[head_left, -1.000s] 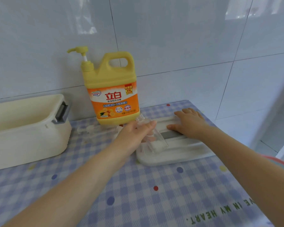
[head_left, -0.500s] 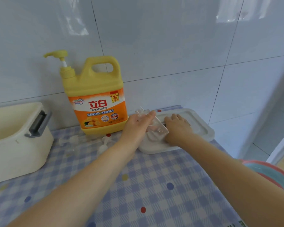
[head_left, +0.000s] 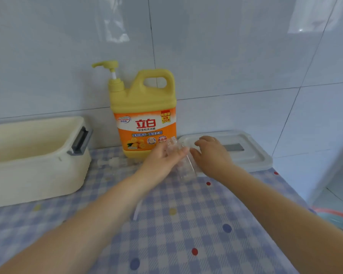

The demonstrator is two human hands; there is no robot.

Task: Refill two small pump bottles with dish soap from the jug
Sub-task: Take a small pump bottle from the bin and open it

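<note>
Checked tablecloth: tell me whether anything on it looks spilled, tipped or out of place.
No spill shows. Loose clear pump parts lie on the checked tablecloth left of the yellow dish soap jug, which stands upright. The left hand holds a clear bottle, which looks empty.

**Soft daylight, blurred hands**

Even, cool daylight fills the scene. The glossy wall tiles [head_left: 226, 46] carry pale window reflections at far left and top right. Shadows on the counter [head_left: 186, 224] are faint. Motion blur smears the clear bottle [head_left: 178, 155] and the fingers [head_left: 183, 150]; tile lines bow toward the edges.
</note>
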